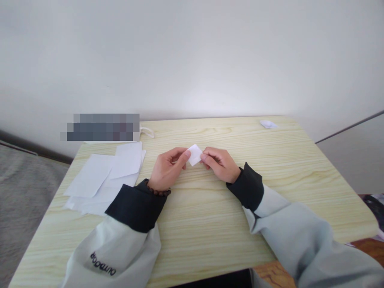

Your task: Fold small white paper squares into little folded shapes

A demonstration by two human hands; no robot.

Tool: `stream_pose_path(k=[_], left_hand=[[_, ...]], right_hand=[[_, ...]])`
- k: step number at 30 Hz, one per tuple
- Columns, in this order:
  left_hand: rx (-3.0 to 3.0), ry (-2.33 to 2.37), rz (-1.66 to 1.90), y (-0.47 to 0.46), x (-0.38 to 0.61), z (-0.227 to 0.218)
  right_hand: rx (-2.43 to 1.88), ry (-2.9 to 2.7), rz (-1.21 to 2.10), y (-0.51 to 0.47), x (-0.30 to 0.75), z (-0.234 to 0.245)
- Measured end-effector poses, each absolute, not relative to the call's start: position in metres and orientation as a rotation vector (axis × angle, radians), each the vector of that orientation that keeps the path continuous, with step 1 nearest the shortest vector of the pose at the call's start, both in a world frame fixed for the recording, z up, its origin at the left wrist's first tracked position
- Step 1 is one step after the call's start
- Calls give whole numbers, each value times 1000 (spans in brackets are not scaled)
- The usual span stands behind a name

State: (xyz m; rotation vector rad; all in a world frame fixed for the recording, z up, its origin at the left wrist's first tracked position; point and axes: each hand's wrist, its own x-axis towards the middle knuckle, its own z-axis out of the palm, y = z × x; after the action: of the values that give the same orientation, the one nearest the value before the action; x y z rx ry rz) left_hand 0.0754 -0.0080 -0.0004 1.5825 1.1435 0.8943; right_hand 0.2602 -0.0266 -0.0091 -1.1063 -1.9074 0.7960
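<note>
The small, roughly square paper (195, 155) lies directly between the left hand (168, 170), pinching its left corner, and right hand (221, 165), pinching its right.

Sheets (96, 174) left on the table (198, 228), paper piece (195, 154) between the hands (167, 170), wall (192, 60) behind.

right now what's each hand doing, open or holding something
Left hand: closed, pinching one corner of the small white paper.
Right hand: closed, pinching the opposite corner.
</note>
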Motion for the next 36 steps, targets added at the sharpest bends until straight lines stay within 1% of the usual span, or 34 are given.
stream_pose_path(k=[4, 8, 22, 31, 36], left_hand=[[1641, 1177, 867, -9, 74, 2], [1692, 1174, 843, -10, 74, 4], [1677, 1135, 739, -9, 75, 4], [1683, 1113, 704, -5, 72, -5], [1659, 1142, 708, -8, 74, 1]], right_hand=[[-1123, -1896, 808, -27, 260, -9], [-1121, -1942, 740, -26, 259, -9], [-1157, -1908, 712, -26, 257, -8], [-1118, -2000, 678, -26, 258, -8], [-1141, -1974, 677, -26, 257, -8]])
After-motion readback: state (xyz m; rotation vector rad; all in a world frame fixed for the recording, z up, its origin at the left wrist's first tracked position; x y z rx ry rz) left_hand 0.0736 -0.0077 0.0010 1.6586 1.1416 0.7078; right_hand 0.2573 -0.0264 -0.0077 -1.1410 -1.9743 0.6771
